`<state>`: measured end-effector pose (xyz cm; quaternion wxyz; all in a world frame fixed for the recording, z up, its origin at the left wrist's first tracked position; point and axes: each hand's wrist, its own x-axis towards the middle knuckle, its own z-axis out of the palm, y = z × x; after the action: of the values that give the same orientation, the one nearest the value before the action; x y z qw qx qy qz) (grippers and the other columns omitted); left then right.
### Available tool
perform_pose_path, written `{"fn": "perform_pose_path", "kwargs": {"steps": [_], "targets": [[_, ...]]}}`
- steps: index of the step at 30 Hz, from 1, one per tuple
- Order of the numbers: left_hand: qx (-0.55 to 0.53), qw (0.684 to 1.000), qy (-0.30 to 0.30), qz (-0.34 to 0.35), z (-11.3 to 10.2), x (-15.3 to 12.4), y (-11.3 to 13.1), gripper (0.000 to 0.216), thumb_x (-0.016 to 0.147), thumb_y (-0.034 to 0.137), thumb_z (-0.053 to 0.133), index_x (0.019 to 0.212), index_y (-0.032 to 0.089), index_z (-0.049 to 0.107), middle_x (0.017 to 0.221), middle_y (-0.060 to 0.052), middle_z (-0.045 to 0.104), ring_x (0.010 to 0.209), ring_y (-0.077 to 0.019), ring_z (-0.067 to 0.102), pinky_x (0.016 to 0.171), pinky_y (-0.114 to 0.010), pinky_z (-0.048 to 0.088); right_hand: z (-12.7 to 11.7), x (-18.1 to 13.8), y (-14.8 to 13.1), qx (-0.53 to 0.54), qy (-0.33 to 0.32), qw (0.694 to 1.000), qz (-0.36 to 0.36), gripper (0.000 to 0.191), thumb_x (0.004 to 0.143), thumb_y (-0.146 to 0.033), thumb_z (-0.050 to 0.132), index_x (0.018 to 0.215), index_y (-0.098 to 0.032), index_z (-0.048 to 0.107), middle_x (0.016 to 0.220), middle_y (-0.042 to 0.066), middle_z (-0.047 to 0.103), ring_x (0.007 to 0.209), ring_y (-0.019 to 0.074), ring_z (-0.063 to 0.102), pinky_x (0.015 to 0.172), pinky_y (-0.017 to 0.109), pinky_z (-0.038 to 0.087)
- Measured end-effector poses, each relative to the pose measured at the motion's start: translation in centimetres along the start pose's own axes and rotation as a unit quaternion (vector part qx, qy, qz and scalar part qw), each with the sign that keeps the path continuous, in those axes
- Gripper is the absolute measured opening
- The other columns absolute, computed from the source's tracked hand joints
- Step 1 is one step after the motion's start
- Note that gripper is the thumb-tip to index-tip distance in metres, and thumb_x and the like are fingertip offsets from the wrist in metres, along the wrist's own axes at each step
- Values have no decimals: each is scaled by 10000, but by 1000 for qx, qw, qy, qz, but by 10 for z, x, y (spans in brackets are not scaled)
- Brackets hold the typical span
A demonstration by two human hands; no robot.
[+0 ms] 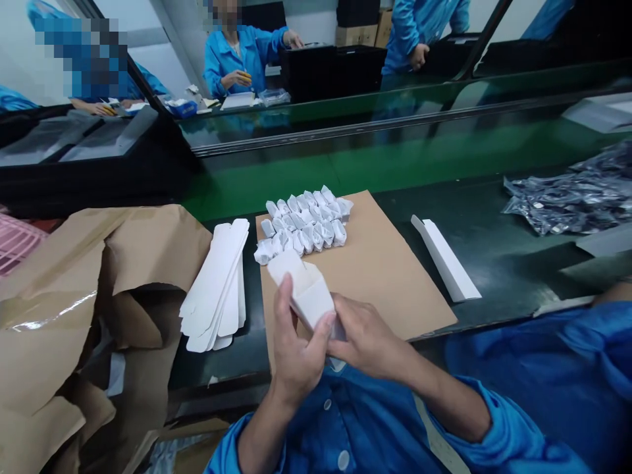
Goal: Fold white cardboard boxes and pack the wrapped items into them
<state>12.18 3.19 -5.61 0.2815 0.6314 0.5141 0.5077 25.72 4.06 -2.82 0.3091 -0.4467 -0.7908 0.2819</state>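
Note:
My left hand [296, 345] and my right hand [365, 336] both grip a small white cardboard box [305, 289], half folded, its open end pointing away from me. They hold it over the near edge of a brown cardboard sheet [385, 276]. On that sheet's far part lie several small folded white pieces [306, 224] in rows. A fanned stack of flat white box blanks [217, 289] lies to the left of my hands.
One folded long white box [447, 260] lies to the right on the dark bench. Crumpled brown paper [74, 296] fills the left. Shiny plastic bags [573, 197] lie far right. A green conveyor belt [306, 171] runs behind; people in blue coats work across it.

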Motion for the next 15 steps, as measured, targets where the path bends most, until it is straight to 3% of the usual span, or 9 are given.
{"fn": "perform_pose_path", "kwargs": {"steps": [2,4,7,10,13,15], "targets": [[-24,1000,5,9,-6,5,3,826,878,366,633,1545,294,152,1517,-152,412,1333,-300,511,1043,-446,495,-17,0,-4,6,-43,999,26,531,809,-270,710,1292,-185,505,1158,98,683,1018,252,673,803,345,555],[-47,999,9,8,-15,11,8,815,882,378,625,1545,282,161,1464,-148,485,1247,-293,588,982,-418,538,-33,-2,-7,35,-57,997,25,640,761,-309,780,1329,-214,502,1238,93,658,1041,250,666,841,356,557],[-86,996,0,-17,-29,16,15,774,917,411,556,1554,258,144,1240,-132,652,1012,-268,703,799,-378,602,-43,-5,-12,103,61,992,30,755,766,-402,796,1417,-255,445,1249,94,653,971,215,685,857,360,571],[-73,997,-35,0,-36,17,15,707,914,432,555,1527,247,256,1239,-127,651,1043,-279,687,803,-370,593,-38,2,-19,183,173,968,-6,571,851,-340,726,1371,-246,509,1111,73,682,864,166,681,800,323,589],[-23,998,-18,56,-40,17,13,624,891,403,608,1457,256,389,1404,-111,541,1198,-278,605,919,-353,542,-32,15,-24,205,157,962,-94,264,896,-268,668,1154,-212,663,1023,60,657,844,143,646,739,281,584],[0,996,-25,87,-44,19,11,558,896,374,612,1415,272,434,1360,-82,566,1177,-245,609,922,-323,526,-32,21,-25,185,145,964,-122,199,900,-243,650,1088,-190,688,996,66,623,866,151,616,720,280,571]]}}
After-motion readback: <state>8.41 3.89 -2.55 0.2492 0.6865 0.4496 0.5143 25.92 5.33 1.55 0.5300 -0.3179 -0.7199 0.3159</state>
